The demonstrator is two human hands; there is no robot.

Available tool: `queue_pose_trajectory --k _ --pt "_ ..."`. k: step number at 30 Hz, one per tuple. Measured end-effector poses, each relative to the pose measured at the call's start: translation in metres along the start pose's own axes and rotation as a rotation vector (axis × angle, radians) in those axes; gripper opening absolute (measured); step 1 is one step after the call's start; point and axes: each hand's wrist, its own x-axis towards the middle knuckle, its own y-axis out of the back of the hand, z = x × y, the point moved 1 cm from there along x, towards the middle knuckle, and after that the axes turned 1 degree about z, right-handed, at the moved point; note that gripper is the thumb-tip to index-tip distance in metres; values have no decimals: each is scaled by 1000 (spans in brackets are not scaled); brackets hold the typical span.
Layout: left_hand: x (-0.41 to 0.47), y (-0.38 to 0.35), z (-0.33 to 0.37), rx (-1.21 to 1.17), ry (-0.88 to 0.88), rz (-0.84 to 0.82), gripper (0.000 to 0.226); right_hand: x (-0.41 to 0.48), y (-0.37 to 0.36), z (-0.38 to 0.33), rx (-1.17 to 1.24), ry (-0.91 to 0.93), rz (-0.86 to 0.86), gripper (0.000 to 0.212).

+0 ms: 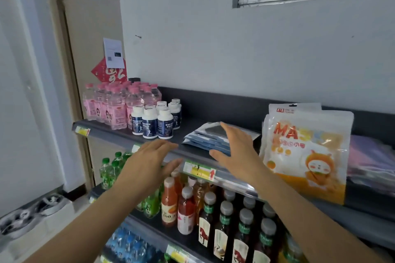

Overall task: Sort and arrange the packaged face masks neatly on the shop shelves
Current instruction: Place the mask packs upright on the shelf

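Both hands are held open, nothing gripped: the left hand (154, 160) at the front edge of the shelf (192, 123), the right hand (237, 147) spread over the flat stack of blue mask packets (205, 140). The stack is best squared between both palms, then aligned beside the upright orange mask bags (305, 151).

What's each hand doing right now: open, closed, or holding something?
Left hand: open, fingers straight, holding nothing, at the dark grey shelf.
Right hand: open, spread over the flat stack of blue-grey mask packets; contact unclear.
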Motion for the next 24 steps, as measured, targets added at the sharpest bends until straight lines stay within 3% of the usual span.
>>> queue_pose_trajectory --k 6,11,15,20,24 --pt "74 -25 -4 -96 -33 -3 50 57 -18 31 -37 -75 77 76" --pt "125 -59 -9 -377 68 -207 62 82 -28 44 -26 -187 95 77" --pt "158 -87 -20 -392 51 -316 70 92 -30 54 -26 -339 98 78" --pt "188 -124 -33 -463 73 -490 75 97 -38 65 113 -599 131 80" --pt "199 -144 -38 -571 55 -573 77 101 -47 66 299 -687 205 80"
